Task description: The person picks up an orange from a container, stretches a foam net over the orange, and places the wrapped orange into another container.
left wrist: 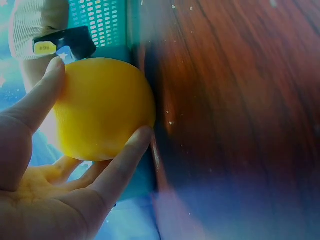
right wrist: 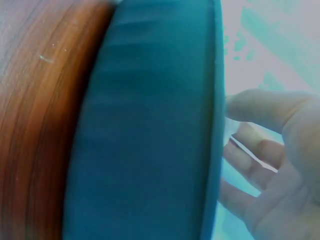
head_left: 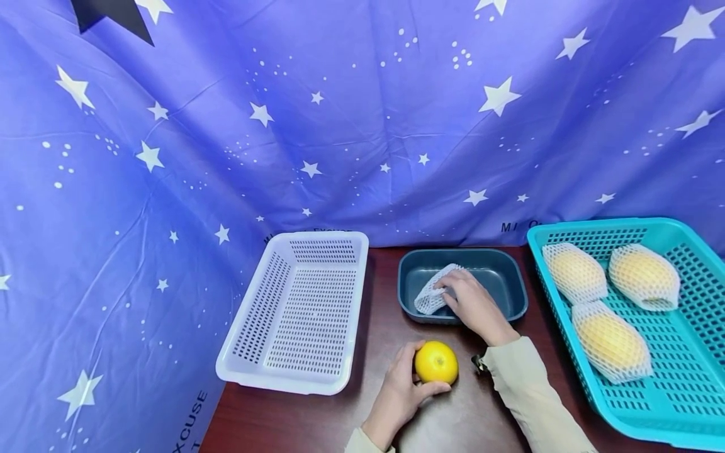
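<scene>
My left hand (head_left: 399, 393) grips a round yellow-orange fruit, an orange (head_left: 437, 362), thumb on the near side and fingers on the far side. In the left wrist view, the fingertips and thumb press on the orange (left wrist: 105, 110). Over the dark blue basin (head_left: 498, 257), my right hand (head_left: 472, 303) holds a white foam net sleeve (head_left: 428, 301) between thumb and fingers. The sleeve lies low inside the basin's left half. In the right wrist view, the basin's wall (right wrist: 145, 135) partly hides the fingers (right wrist: 237, 157) and most of the sleeve.
On the left stands a white perforated basket (head_left: 311, 321). A teal basket (head_left: 674, 402) on the right holds three fruits in foam nets (head_left: 612, 340). A blue star-patterned cloth (head_left: 351, 126) hangs behind the brown table (head_left: 453, 421) and along its left side.
</scene>
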`<state>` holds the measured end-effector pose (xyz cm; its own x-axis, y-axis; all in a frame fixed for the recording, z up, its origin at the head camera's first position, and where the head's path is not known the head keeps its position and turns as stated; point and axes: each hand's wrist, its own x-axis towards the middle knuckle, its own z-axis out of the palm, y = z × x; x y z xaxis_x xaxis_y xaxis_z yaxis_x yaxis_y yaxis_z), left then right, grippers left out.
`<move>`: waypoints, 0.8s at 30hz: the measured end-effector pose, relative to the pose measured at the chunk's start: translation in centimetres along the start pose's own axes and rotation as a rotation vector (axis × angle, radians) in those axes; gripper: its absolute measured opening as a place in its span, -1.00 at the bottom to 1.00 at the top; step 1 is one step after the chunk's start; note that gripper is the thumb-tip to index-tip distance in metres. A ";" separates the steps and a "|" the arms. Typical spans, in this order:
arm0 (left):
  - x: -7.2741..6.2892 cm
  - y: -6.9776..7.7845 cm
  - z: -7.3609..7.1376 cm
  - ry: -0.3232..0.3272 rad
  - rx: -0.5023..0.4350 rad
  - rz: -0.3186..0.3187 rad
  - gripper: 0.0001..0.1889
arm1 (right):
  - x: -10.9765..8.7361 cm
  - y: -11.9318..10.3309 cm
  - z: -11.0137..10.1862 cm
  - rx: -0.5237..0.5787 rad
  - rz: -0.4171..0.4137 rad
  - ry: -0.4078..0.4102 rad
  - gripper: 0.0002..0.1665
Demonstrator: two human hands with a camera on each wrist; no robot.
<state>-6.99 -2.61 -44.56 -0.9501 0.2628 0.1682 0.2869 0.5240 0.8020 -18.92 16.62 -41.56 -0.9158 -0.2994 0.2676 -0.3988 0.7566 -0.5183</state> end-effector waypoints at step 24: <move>0.5 0.2 -0.5 -0.068 0.007 -0.079 -0.27 | -2.8 -3.3 -4.3 0.162 0.036 0.354 -0.84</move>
<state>-7.44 -2.77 -44.04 -0.9593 0.2749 0.0648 0.2125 0.5511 0.8069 -14.86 17.49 -37.07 -0.8677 -0.0342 0.4959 -0.3951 0.6529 -0.6462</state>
